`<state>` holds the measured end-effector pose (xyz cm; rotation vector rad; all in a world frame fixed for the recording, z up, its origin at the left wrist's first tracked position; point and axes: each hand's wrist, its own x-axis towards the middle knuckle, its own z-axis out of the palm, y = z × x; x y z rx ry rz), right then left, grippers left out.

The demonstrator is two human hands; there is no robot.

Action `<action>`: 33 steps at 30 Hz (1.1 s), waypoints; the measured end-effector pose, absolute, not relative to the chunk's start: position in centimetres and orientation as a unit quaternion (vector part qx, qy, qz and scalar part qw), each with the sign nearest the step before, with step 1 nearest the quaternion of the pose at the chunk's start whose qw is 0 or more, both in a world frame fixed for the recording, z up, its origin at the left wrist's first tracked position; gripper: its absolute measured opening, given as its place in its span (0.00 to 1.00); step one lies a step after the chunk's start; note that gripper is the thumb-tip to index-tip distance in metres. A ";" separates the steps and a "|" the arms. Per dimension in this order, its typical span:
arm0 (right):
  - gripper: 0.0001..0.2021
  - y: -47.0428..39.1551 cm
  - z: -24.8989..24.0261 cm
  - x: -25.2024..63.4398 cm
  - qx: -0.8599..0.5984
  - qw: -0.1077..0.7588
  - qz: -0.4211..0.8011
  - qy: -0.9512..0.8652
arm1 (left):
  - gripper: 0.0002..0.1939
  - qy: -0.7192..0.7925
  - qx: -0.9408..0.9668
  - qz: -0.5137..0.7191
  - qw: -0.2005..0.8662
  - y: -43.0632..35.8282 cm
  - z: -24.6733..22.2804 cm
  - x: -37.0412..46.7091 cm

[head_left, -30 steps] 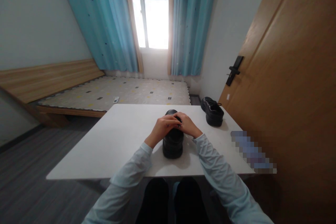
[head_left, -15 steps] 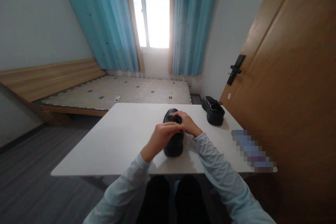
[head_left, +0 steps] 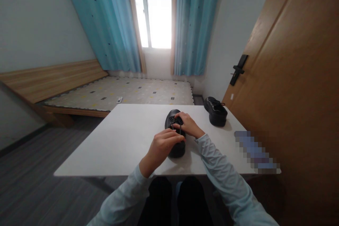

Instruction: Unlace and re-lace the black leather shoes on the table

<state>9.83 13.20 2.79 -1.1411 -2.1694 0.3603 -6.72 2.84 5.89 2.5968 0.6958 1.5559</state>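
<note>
A black lace-up shoe stands on the white table before me, its toe pointing away. My left hand is closed over the shoe's opening, fingers pinched together on the shoelaces. Two strands run taut from the eyelets back to those fingertips. From the right side, my right hand grips the shoe at the lacing, its thumb and fingers curled around the lace rows. Part of the shoe's heel side is hidden by my left hand. A second black shoe stands apart at the table's far right.
The white table spans the space in front of my legs. A pixelated bluish item lies along its right edge. Behind are a bed with a small white device, and blue curtains. A wooden door stands at right.
My left hand has drawn back toward me, pulling the laces into view between it and the eyelets. My right hand stays at the lacing, and the shoe has hardly moved.
</note>
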 end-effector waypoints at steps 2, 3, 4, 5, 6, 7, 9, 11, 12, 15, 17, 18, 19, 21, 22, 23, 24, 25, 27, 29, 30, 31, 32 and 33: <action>0.17 13.1 2.8 9.8 -0.444 0.316 0.133 -0.828 | 0.08 0.224 0.833 0.506 0.009 2.6 5.9 -6.7; 0.17 13.1 2.9 9.8 -0.447 0.312 0.131 -0.828 | 0.08 0.224 0.832 0.508 0.007 2.5 5.9 -6.6; 0.17 13.1 2.9 9.8 -0.448 0.308 0.129 -0.829 | 0.08 0.224 0.832 0.508 0.005 2.3 5.8 -6.6; 0.17 13.0 2.9 9.8 -0.449 0.305 0.126 -0.831 | 0.08 0.223 0.832 0.508 0.004 2.2 5.8 -6.5; 0.17 13.0 3.0 9.8 -0.449 0.301 0.122 -0.832 | 0.08 0.221 0.833 0.507 0.002 2.0 5.7 -6.5; 0.17 12.9 3.0 9.7 -0.450 0.297 0.118 -0.834 | 0.08 0.219 0.834 0.506 0.000 1.9 5.7 -6.5; 0.17 12.9 3.1 9.6 -0.454 0.287 0.108 -0.837 | 0.09 0.213 0.838 0.503 -0.008 1.6 5.7 -6.5; 0.17 12.8 3.1 9.6 -0.462 0.275 0.099 -0.838 | 0.09 0.211 0.841 0.498 -0.013 1.3 5.7 -6.5; 0.17 12.8 3.1 9.5 -0.465 0.270 0.094 -0.838 | 0.09 0.212 0.842 0.496 -0.015 1.2 5.7 -6.6; 0.18 12.8 3.0 9.4 -0.470 0.263 0.085 -0.838 | 0.09 0.218 0.839 0.498 -0.020 0.9 5.8 -6.7; 0.18 12.8 3.0 9.4 -0.471 0.262 0.083 -0.838 | 0.09 0.218 0.838 0.501 -0.024 0.8 5.9 -6.8; 0.18 12.8 3.0 9.4 -0.472 0.261 0.083 -0.838 | 0.09 0.218 0.837 0.501 -0.025 0.8 5.9 -6.8; 0.17 12.8 3.0 9.4 -0.473 0.259 0.081 -0.838 | 0.09 0.220 0.836 0.502 -0.027 0.8 5.9 -6.8; 0.17 12.7 3.1 9.4 -0.474 0.256 0.078 -0.839 | 0.10 0.228 0.834 0.501 -0.028 0.8 6.1 -6.8; 0.17 12.7 3.1 9.4 -0.473 0.256 0.077 -0.839 | 0.10 0.232 0.834 0.500 -0.027 0.8 6.2 -6.7; 0.17 12.7 3.1 9.4 -0.471 0.257 0.078 -0.840 | 0.09 0.237 0.832 0.500 -0.025 0.9 6.3 -6.7; 0.17 12.7 3.1 9.4 -0.468 0.260 0.080 -0.841 | 0.09 0.242 0.831 0.501 -0.022 0.9 6.5 -6.7; 0.17 12.8 3.1 9.4 -0.465 0.263 0.084 -0.841 | 0.08 0.249 0.828 0.502 -0.017 1.0 6.7 -6.8; 0.17 12.9 3.0 9.5 -0.462 0.271 0.092 -0.840 | 0.08 0.268 0.818 0.509 -0.001 1.4 7.3 -6.9; 0.17 13.1 2.8 9.6 -0.458 0.281 0.101 -0.837 | 0.08 0.292 0.803 0.520 0.018 1.9 8.0 -7.2; 0.17 13.2 2.7 9.7 -0.455 0.286 0.105 -0.837 | 0.08 0.303 0.794 0.526 0.026 2.3 8.3 -7.3; 0.18 13.3 2.6 9.7 -0.451 0.289 0.107 -0.838 | 0.08 0.314 0.785 0.533 0.032 2.8 8.6 -7.5; 0.18 13.4 2.6 9.8 -0.446 0.291 0.108 -0.839 | 0.07 0.324 0.775 0.541 0.035 3.4 9.0 -7.6; 0.19 13.5 2.6 9.8 -0.441 0.294 0.109 -0.841 | 0.07 0.335 0.765 0.548 0.039 4.1 9.3 -7.6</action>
